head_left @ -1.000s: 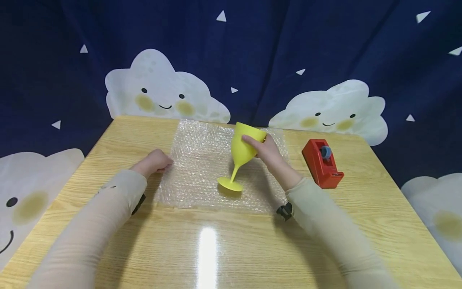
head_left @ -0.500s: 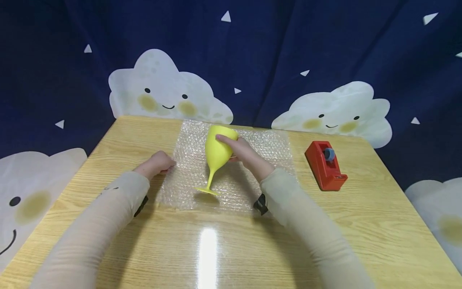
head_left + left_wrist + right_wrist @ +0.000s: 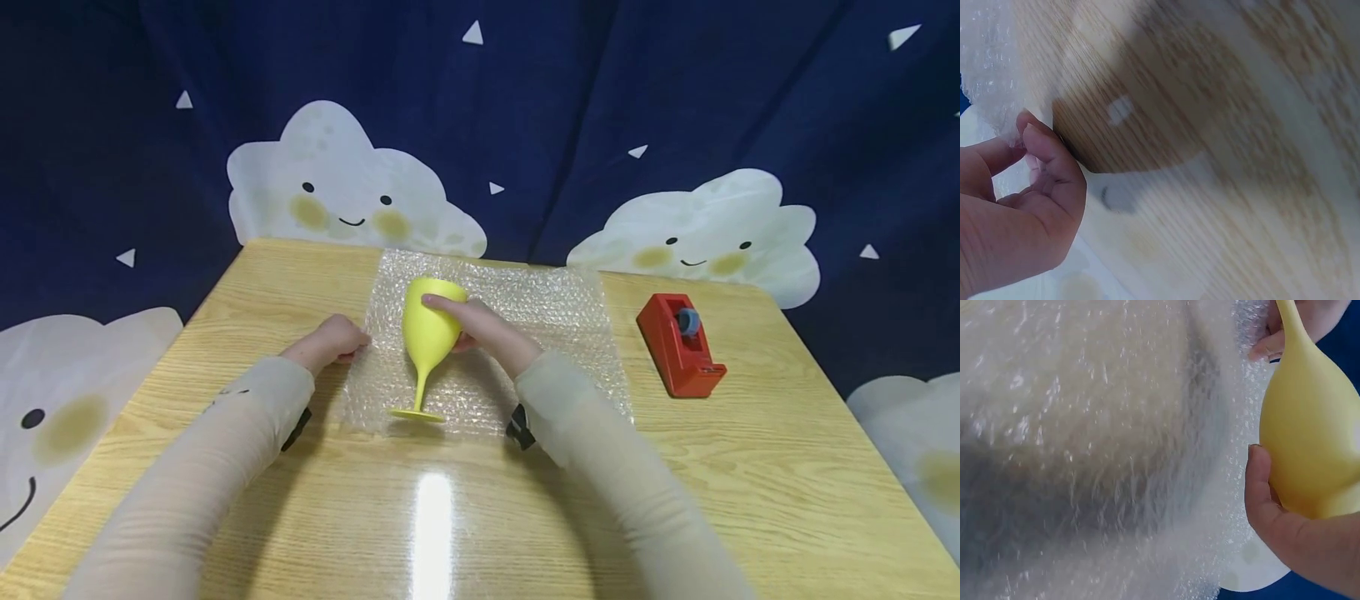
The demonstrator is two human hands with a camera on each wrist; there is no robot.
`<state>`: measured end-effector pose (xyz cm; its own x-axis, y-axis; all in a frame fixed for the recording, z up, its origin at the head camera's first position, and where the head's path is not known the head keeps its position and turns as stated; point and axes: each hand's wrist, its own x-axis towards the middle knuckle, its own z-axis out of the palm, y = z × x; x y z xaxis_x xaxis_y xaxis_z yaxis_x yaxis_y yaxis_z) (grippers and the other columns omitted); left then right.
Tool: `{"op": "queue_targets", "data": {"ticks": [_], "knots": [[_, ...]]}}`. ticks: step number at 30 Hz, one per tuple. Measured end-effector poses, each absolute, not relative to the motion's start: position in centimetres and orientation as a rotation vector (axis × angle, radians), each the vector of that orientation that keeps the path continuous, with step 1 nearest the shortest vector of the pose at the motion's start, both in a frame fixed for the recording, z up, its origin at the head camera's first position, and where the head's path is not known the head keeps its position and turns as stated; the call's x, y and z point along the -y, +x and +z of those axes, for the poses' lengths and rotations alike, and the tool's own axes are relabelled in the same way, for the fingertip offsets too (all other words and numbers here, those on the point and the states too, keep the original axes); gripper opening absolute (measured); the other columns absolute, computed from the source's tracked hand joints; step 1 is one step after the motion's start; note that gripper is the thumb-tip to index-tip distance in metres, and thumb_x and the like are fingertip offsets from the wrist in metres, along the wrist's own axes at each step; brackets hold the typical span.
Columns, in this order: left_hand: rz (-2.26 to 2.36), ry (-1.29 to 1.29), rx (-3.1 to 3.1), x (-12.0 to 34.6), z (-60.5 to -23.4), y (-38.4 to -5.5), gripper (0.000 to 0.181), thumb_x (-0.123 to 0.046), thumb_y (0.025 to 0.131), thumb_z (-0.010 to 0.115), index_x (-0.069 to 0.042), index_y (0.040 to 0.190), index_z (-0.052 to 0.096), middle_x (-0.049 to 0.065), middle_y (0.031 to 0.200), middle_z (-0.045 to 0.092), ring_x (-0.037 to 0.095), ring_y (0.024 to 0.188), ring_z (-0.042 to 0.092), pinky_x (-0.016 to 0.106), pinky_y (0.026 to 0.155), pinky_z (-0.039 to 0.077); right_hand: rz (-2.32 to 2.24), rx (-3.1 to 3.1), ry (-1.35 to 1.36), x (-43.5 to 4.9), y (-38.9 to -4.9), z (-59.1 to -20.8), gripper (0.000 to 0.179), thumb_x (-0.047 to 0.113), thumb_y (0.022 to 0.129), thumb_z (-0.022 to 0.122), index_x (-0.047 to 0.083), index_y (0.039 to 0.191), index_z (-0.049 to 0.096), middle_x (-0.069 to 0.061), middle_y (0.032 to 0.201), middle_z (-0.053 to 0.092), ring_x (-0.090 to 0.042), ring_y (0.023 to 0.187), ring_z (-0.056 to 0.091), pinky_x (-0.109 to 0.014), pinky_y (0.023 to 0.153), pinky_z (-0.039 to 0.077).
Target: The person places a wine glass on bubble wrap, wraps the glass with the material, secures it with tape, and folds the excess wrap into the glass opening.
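Note:
A yellow goblet (image 3: 431, 340) leans slightly over the left part of a sheet of bubble wrap (image 3: 547, 342), its foot near the sheet's front edge. My right hand (image 3: 489, 332) grips the bowl from the right, thumb across its front. In the right wrist view, that thumb presses against the bowl of the goblet (image 3: 1307, 419). My left hand (image 3: 332, 340) stays at the sheet's left edge. Up close in the left wrist view, thumb and index finger of the left hand (image 3: 1035, 212) pinch the edge of the clear bubble wrap (image 3: 988, 62).
A red tape dispenser (image 3: 678, 354) with a blue core stands on the wooden table (image 3: 337, 517), right of the wrap. Behind the table hangs a dark blue curtain (image 3: 540, 100) with smiling clouds. Each wrist carries a dark device.
My right hand has carried the goblet left across the bubble wrap, toward my left hand, and the goblet leans less. The left hand keeps its pinch on the sheet's edge.

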<state>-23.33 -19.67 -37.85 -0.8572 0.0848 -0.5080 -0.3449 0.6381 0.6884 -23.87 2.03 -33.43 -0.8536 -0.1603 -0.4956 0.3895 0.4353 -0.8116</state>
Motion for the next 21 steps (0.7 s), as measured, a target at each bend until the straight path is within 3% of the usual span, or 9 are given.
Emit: {"op": "queue_targets", "data": {"ticks": [2,6,9,16,21], "knots": [[1.137,-0.206,-2.352,19.7,-37.9,-23.4,0.036,-0.008,0.093,0.046,-0.011,0.058,0.039,-0.006,0.046,0.038,0.004,0.042,0.036,0.018,0.047,0.036,-1.431,-2.19,0.21,-1.7,-23.9,-33.8,0.066,0.05,0.083,0.063,0.0,0.122,0.049,-0.008,0.102,0.058,-0.013,0.073,0.057,-0.038,0.085,0.054],[1.137,-0.212,-2.358,19.6,-37.9,-23.4,0.037,-0.007,0.092,0.045,-0.012,0.056,0.039,-0.006,0.046,0.038,0.004,0.042,0.036,0.017,0.046,0.035,-1.313,-2.291,0.227,-1.0,-23.6,-34.7,0.088,0.051,0.079,0.068,-0.002,0.138,0.03,-0.014,0.122,0.051,-0.015,0.076,0.051,-0.032,0.079,0.051],[1.116,-0.211,-2.369,19.4,-37.8,-23.3,0.037,-0.007,0.091,0.044,-0.013,0.055,0.039,-0.007,0.045,0.038,0.004,0.042,0.035,0.017,0.046,0.035,-1.209,-2.376,0.208,-0.7,-23.4,-35.1,0.098,0.051,0.076,0.071,-0.002,0.142,0.021,-0.015,0.128,0.046,-0.016,0.081,0.047,-0.028,0.076,0.047],[1.131,-0.223,-2.373,19.5,-37.7,-23.3,0.026,-0.007,0.09,0.044,-0.011,0.064,0.039,-0.005,0.05,0.041,0.005,0.046,0.037,0.017,0.048,0.036,-1.218,-2.501,0.12,-0.3,-23.3,-35.3,0.093,0.044,0.075,0.074,-0.003,0.14,0.026,-0.02,0.134,0.046,-0.028,0.117,0.049,-0.037,0.101,0.043],[1.202,-0.221,-2.404,19.8,-37.8,-23.4,0.028,-0.009,0.087,0.044,-0.012,0.06,0.04,-0.006,0.049,0.039,0.006,0.046,0.037,0.019,0.048,0.037,-1.22,-2.515,0.1,-0.4,-23.2,-35.2,0.089,0.042,0.075,0.075,-0.003,0.137,0.031,-0.019,0.132,0.048,-0.03,0.119,0.049,-0.038,0.102,0.041]]}}
